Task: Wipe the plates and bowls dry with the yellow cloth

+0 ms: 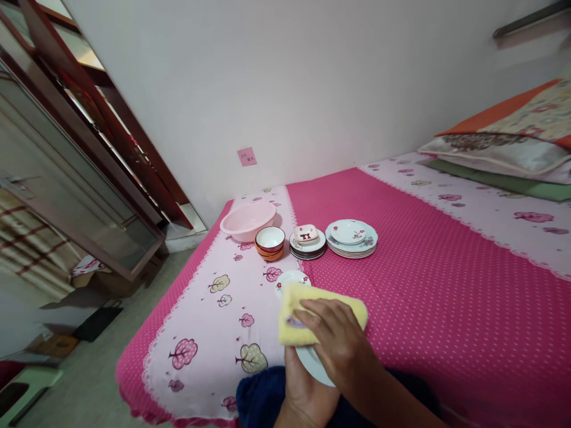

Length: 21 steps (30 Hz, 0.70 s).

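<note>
Gripping the yellow cloth against the white plate, the right hand may, by pressing unevenly, tip this plate from the left hand clasping it below.

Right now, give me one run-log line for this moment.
left hand: holds white dish | right hand: on yellow cloth, over dish | beyond: flowered plate, stacked bowls, pink basin

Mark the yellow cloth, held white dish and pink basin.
Yellow cloth (286, 308): head view, left part.
Held white dish (316, 365): head view, uncovered near part.
Pink basin (248, 219): head view, bare inside.
</note>
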Available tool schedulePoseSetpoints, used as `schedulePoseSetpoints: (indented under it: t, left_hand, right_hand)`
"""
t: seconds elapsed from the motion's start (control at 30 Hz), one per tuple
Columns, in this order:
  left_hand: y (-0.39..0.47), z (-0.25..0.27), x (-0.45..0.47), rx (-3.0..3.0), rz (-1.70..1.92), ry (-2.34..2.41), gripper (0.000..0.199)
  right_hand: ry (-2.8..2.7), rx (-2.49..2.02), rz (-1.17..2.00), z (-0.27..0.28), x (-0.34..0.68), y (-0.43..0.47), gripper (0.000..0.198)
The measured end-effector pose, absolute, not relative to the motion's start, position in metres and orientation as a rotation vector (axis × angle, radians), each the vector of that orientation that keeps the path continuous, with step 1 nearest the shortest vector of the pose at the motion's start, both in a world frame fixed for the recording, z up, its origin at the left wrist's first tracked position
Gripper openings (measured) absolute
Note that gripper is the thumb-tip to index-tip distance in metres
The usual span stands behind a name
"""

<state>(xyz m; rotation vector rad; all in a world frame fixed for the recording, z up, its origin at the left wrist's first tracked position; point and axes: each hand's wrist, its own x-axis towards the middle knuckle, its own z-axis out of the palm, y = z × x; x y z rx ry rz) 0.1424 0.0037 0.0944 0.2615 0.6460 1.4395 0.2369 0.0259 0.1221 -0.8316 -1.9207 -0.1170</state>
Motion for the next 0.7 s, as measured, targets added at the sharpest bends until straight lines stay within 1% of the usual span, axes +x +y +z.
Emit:
schedulePoseSetpoints:
  t: [0.1,0.17,0.27,0.43,0.57,0.7]
  left_hand:
    - [0.007,0.11,0.135,0.094,1.256,0.301,0.044]
    - [0.01,0.117,0.132,0.05,1.219,0.212,0.052]
    - [0.015,0.12,0.128,0.118,1.252,0.227,0.056]
    - [0.023,0.117,0.117,0.203,1.282,0.26,0.062]
    - [0.027,0.127,0.113,0.127,1.322,0.376,0.059]
    - [0.024,0.131,0.107,0.145,1.257,0.519,0.07]
  right_hand:
    - [-1.923,-0.905,-0.165,0.124,0.251,0.036,0.053]
    - [-1.969,-0.944,-0.192,0.124,0.263,0.04,0.052]
    - [-2.005,-0.974,-0.223,0.119,0.276,0.042,0.05]
    - [-1.961,-0.906,-0.231,0.109,0.28,0.03,0.04]
    - [-1.95,-0.868,-0.18,0.113,0.274,0.011,0.041]
    - [-1.968,-0.744,-0.127,0.12,0.257,-0.006,0.031]
